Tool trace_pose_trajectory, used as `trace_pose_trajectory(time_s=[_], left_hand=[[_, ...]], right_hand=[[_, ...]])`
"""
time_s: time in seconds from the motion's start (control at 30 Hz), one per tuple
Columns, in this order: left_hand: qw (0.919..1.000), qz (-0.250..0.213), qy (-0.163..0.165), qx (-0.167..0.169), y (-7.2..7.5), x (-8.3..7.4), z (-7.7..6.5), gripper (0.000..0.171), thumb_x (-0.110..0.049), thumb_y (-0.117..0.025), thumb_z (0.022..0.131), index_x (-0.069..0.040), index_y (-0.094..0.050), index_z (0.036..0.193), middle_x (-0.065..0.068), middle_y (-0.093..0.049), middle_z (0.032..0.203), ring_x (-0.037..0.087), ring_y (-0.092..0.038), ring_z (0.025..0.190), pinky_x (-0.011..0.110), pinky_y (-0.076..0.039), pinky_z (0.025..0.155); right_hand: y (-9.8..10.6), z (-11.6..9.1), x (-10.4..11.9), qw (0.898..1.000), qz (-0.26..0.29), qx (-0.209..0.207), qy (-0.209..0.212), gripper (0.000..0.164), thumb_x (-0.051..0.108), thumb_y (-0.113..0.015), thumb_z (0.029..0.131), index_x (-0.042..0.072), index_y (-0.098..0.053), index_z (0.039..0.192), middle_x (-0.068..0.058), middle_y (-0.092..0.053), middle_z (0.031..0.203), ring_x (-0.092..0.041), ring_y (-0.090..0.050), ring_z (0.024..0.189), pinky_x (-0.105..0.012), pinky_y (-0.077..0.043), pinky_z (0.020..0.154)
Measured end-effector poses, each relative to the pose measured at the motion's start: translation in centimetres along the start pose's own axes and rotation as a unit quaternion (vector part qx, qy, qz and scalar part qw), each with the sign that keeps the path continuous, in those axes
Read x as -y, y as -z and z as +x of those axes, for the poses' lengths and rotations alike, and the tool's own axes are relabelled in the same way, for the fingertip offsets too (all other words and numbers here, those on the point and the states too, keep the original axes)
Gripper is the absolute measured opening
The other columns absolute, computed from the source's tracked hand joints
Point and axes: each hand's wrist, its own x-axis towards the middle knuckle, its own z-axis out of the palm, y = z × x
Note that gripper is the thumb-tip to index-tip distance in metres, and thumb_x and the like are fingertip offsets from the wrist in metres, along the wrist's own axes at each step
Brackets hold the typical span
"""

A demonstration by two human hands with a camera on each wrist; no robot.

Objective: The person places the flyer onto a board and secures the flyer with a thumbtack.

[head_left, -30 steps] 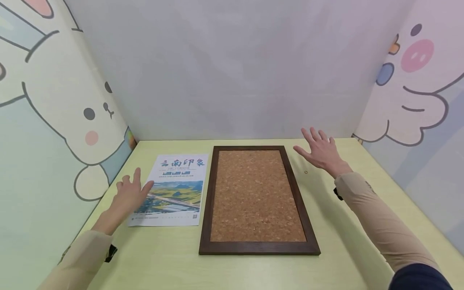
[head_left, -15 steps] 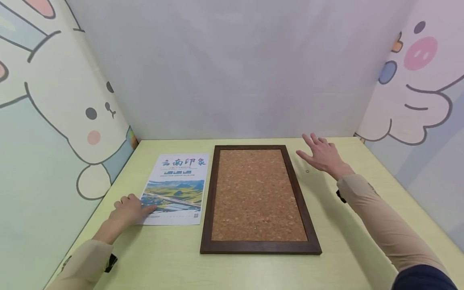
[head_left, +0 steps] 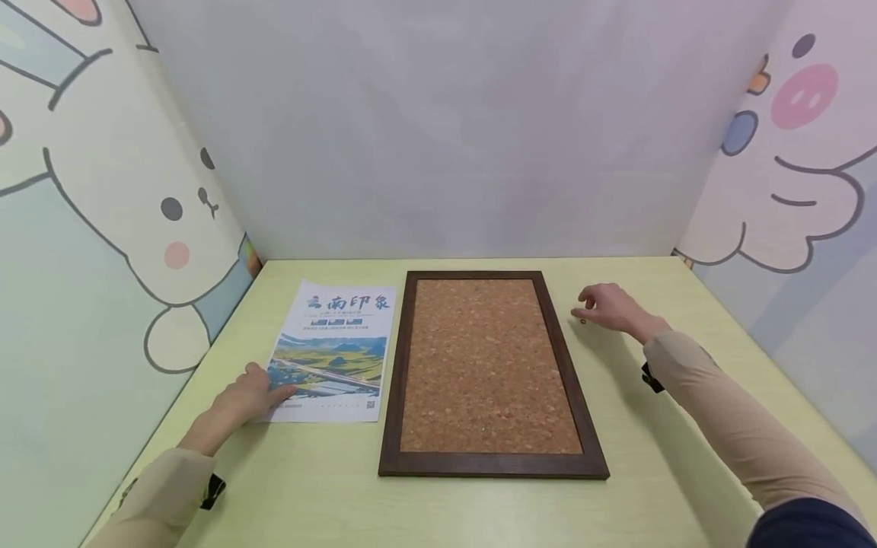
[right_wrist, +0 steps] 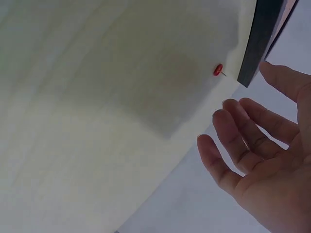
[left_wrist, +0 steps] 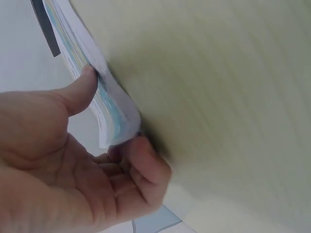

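Note:
At the lower left corner of a printed poster [head_left: 336, 361], my left hand [head_left: 240, 394] pinches the sheet. In the left wrist view, the thumb lies on the printed side and the fingers curl under the lifted corner. A cork board [head_left: 489, 365] with a dark wooden frame lies flat beside the poster. To its right, my right hand [head_left: 615, 308] hovers with bent fingers close to a small thumbtack [head_left: 583, 321]. The right wrist view shows the red thumbtack [right_wrist: 217, 70] lying on the table, apart from the loosely bent fingers, which hold nothing.
All of it lies on a pale wood-grain table [head_left: 479, 514]. A plain light back wall [head_left: 438, 137] rises behind the far edge, and cartoon-printed panels stand on the left [head_left: 89, 304] and right [head_left: 829, 251].
My left hand has come down from above the poster and taken hold of its lower left corner. My right hand has lowered toward the thumbtack, its spread fingers now bent.

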Motion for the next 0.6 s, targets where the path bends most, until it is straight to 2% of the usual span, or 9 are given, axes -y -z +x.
trace_pose_trajectory(time_s=[0.13,0.27,0.43,0.6], left_hand=[[0.9998,-0.018,-0.002,0.001,0.0,-0.1,0.0,0.073,-0.04,-0.058,0.094,0.021,-0.025,0.114,0.033,-0.055,0.088,0.03,-0.052,0.069,0.035,-0.041,0.058],[0.9993,-0.037,0.001,-0.006,-0.1,-0.5,-0.1,0.07,-0.034,-0.059,0.094,0.022,-0.023,0.115,0.033,-0.053,0.088,0.029,-0.052,0.068,0.033,-0.042,0.057],[0.9983,-0.058,-0.002,-0.009,-0.4,-0.4,-0.2,0.064,-0.031,-0.06,0.094,0.02,-0.025,0.112,0.023,-0.049,0.078,0.024,-0.052,0.057,0.029,-0.043,0.049],[0.9985,-0.055,-0.007,-0.001,-0.5,-0.2,-0.1,0.065,-0.032,-0.058,0.095,0.02,-0.024,0.113,0.02,-0.048,0.074,0.02,-0.049,0.05,0.028,-0.042,0.045]], right_hand=[[-0.7,-0.2,-0.6,1.0,0.025,0.004,0.0,0.032,0.019,-0.071,0.086,-0.009,-0.067,0.101,-0.016,-0.069,0.084,-0.021,-0.062,0.072,-0.041,-0.052,0.069],[-1.2,-0.2,-1.2,0.999,0.033,0.006,-0.007,0.021,0.015,-0.071,0.085,-0.005,-0.068,0.091,-0.013,-0.068,0.08,-0.016,-0.058,0.068,-0.034,-0.048,0.064],[-1.6,-0.3,-1.7,0.999,0.049,-0.004,-0.006,0.008,0.007,-0.069,0.084,-0.001,-0.068,0.084,-0.009,-0.067,0.074,-0.012,-0.053,0.062,-0.028,-0.043,0.059],[-1.9,-0.4,-1.9,0.999,0.05,-0.014,0.0,0.006,0.004,-0.066,0.086,0.0,-0.069,0.082,-0.009,-0.066,0.072,-0.012,-0.052,0.061,-0.028,-0.041,0.058]])
